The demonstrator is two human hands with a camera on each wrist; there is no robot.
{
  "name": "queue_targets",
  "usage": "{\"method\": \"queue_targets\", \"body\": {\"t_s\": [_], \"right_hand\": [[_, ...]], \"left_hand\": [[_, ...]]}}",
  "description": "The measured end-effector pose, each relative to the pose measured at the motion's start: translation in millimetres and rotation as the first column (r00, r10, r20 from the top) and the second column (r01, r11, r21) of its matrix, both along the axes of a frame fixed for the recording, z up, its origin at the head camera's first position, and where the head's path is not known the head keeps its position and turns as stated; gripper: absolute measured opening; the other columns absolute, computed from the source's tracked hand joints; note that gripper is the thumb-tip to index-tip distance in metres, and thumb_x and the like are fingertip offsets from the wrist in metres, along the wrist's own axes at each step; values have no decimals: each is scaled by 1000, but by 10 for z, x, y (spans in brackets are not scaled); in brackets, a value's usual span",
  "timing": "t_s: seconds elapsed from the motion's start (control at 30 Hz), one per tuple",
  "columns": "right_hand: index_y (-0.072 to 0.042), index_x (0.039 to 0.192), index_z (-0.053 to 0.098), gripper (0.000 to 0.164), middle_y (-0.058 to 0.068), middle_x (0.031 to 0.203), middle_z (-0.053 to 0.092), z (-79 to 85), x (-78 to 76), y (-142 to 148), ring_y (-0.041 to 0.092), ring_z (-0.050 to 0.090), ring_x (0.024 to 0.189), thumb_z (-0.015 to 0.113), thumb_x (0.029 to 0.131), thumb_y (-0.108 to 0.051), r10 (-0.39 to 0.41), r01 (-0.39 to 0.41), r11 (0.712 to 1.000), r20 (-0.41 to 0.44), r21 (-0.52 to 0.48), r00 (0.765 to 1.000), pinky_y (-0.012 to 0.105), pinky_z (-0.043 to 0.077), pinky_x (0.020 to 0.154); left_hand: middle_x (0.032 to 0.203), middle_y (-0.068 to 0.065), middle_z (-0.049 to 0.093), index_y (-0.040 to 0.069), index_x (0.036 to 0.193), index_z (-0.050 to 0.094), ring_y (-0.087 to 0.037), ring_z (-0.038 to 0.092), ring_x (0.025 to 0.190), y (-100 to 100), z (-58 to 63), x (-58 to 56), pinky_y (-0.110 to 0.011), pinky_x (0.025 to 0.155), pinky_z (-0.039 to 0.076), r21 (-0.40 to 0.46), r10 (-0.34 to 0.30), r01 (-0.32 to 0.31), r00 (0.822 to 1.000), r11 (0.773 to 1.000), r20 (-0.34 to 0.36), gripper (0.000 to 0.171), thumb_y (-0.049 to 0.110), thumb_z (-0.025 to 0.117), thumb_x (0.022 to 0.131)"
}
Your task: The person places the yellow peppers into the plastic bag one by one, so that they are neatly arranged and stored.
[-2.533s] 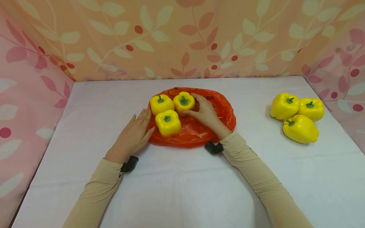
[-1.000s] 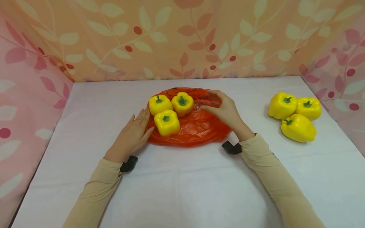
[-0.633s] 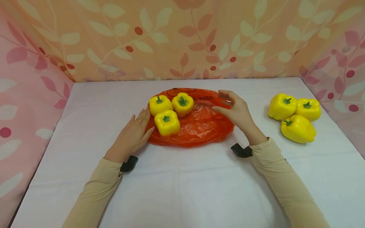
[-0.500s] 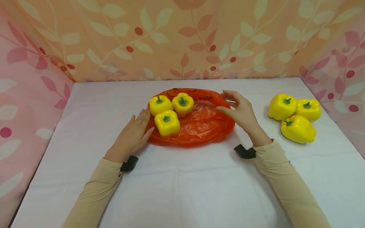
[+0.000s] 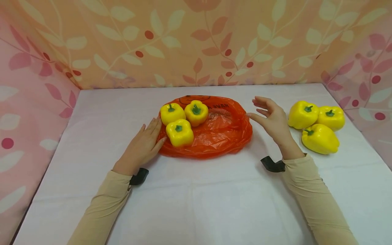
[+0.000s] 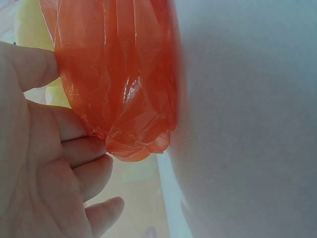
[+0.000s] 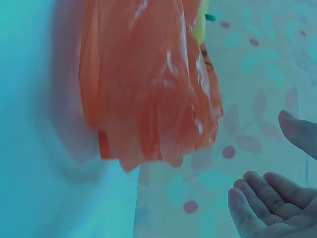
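My left hand [image 5: 141,146] rests against the left end of a red plastic bag [image 5: 214,139], its fingers extended. In the left wrist view, thumb and fingertips touch the thin wall of the bag [image 6: 124,79]. Within the bag's rim, at its left end, three yellow bell peppers with green stems sit close together: a back-left pepper [image 5: 172,115], a back-right pepper [image 5: 197,117] and a front pepper [image 5: 180,136]. Between the bag and the right-hand peppers hovers my right hand [image 5: 274,120], holding nothing, thumb and fingers apart. Its loosely bent fingers [image 7: 270,198] show in the right wrist view.
Three more yellow bell peppers are grouped at the table's right: a left one [image 5: 301,115], a back-right one [image 5: 332,119] and a front one [image 5: 321,139] lying on its side. Leaf-patterned cloth [image 5: 122,54] walls the white table [image 5: 190,197] at the back and both sides.
My right hand has let go of the back-right pepper in the bag and moved right, past the bag's right end. The left hand has stayed in place.
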State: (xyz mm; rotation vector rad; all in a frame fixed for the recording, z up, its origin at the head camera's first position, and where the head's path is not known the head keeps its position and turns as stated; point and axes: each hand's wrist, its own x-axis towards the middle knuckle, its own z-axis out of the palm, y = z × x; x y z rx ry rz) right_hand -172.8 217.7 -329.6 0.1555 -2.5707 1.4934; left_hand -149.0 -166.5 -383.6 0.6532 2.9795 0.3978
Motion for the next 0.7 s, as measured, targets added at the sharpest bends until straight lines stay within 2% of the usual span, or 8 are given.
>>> {"method": "queue_targets", "body": {"t_s": [0.2,0.33,0.43,0.6,0.7], "right_hand": [[-1,136,46,59,16,132,51,51,64,185,24,48,121,72,84,-10,-72,72,997,20,9,997,30,43,99],[-1,138,44,60,17,132,51,52,136,329,23,49,121,71,84,-10,-111,111,994,25,22,993,22,42,97],[0,138,44,61,16,131,51,49,202,445,18,50,118,71,85,-11,-145,144,989,27,38,989,18,42,96],[1,137,45,61,2,123,55,55,323,657,4,50,108,72,84,-11,-211,209,976,26,64,977,14,42,93],[2,137,45,61,-7,119,54,60,392,776,4,50,109,72,84,-11,-247,244,967,25,78,969,12,41,93]], "left_hand": [[154,-21,17,-5,148,16,-32,13,142,0,1,1,-53,113,12,-2,1,-1,1000,1000,-7,68,34,43,100],[153,-21,18,-6,147,17,-33,14,142,-1,3,7,-53,112,13,-2,0,0,1000,1000,-12,67,34,43,100],[153,-21,18,-6,147,17,-33,14,142,2,6,11,-53,112,13,1,-3,3,1000,1000,-12,67,33,43,100],[153,-22,18,-6,147,17,-33,14,142,1,7,6,-53,112,13,9,-7,7,1000,1000,-12,67,33,43,100],[153,-22,17,-6,147,17,-33,14,142,-2,4,3,-53,112,12,12,-6,6,1000,1000,-10,67,34,42,100]]}}
